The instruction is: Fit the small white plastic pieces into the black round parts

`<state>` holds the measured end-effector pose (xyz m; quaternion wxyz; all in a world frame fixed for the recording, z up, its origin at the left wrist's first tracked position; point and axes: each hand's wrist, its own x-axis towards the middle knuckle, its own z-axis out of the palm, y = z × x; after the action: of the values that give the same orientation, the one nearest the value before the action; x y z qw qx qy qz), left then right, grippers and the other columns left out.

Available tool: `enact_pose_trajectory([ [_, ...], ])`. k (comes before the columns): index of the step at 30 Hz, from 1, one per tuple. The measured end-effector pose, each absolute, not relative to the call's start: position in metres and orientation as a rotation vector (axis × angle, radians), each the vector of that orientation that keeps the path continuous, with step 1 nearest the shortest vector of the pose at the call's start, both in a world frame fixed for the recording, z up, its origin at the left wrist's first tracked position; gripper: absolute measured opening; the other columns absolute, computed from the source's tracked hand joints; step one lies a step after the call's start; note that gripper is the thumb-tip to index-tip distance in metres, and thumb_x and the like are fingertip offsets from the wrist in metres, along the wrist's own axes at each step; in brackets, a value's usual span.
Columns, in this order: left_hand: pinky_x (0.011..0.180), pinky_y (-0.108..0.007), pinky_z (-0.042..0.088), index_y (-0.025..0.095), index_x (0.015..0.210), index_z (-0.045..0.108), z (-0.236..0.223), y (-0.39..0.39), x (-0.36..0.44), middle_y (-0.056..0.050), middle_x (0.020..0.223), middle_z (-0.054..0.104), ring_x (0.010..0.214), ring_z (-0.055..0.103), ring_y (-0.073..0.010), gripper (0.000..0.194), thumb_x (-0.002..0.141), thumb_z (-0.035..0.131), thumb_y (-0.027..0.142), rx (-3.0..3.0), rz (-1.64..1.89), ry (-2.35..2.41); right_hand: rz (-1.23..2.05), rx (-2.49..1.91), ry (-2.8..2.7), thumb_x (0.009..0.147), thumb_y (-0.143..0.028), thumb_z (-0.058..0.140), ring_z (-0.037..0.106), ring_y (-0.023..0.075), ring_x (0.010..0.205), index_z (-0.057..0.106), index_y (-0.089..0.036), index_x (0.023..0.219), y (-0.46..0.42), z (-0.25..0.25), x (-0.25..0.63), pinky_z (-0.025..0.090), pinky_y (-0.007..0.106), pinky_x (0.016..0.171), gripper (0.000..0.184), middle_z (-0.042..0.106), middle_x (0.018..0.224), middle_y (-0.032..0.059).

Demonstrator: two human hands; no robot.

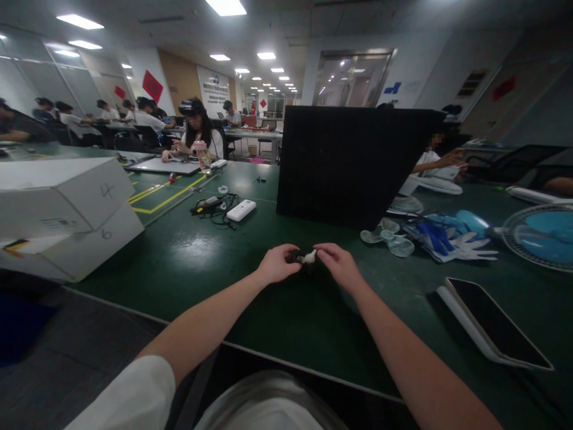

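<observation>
Over the green table, in the middle of the head view, my left hand [280, 263] is closed around the dark end of a small object. That small dark-and-white piece [310, 257] is too small and blurred to name; its white part points toward my right hand. My right hand [336, 260] has its thumb and fingers pinched together at the tip of the white part. Both hands are close to the tabletop, with the piece between them.
White boxes [96, 209] stand at left. A black panel [340, 167] rises ahead. A white power adapter [241, 210] lies with black cables [215, 206]. At right are fan blades [388, 237], gloves [447, 239], a blue fan [544, 236] and a phone-like device [496, 322]. Co-workers sit beyond.
</observation>
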<state>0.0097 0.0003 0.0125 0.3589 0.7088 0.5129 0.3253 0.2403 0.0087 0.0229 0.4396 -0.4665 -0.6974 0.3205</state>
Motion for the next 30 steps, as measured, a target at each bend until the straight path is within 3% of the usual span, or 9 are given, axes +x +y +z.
enact_pose_trajectory([
  [4,0.087,-0.031,0.058,0.023,0.130,0.065,0.012,0.004,0.007,-0.006,0.107,0.076,0.096,0.073,-0.0205,0.053,0.078,0.075,0.029,1.844,0.815,1.385,1.163,-1.205,-1.025,0.091,-0.077,0.037,0.068,0.0256,0.091,0.071,-0.023,0.103,0.033,0.016,0.274,0.055,0.037,0.070,0.065,0.073,0.101,0.0096],
  [9,0.088,-0.030,0.057,0.024,0.132,0.064,0.012,0.006,0.003,-0.007,0.117,0.074,0.105,0.071,-0.0212,0.053,0.080,0.075,0.031,1.836,0.814,1.382,1.432,-1.058,-0.537,0.093,-0.077,0.017,0.068,0.0238,0.076,0.066,-0.020,0.096,0.049,0.015,0.311,0.056,0.038,0.066,0.076,0.071,0.084,0.0117],
  [22,0.085,-0.029,0.058,0.024,0.137,0.059,0.013,0.005,-0.001,-0.009,0.122,0.072,0.106,0.071,-0.0215,0.055,0.084,0.074,0.030,1.776,0.781,1.304,1.458,-1.034,-0.631,0.093,-0.077,0.015,0.068,0.0253,0.076,0.065,-0.023,0.097,0.050,0.010,0.313,0.058,0.040,0.066,0.074,0.071,0.083,0.0121],
  [30,0.095,-0.036,0.055,0.024,0.135,0.062,0.014,0.013,-0.011,-0.010,0.123,0.071,0.111,0.069,-0.0240,0.059,0.081,0.076,0.044,1.824,0.836,1.316,1.473,-1.023,-0.573,0.095,-0.075,0.019,0.068,0.0242,0.073,0.065,-0.022,0.096,0.047,0.012,0.312,0.058,0.039,0.065,0.070,0.071,0.081,0.0112],
])
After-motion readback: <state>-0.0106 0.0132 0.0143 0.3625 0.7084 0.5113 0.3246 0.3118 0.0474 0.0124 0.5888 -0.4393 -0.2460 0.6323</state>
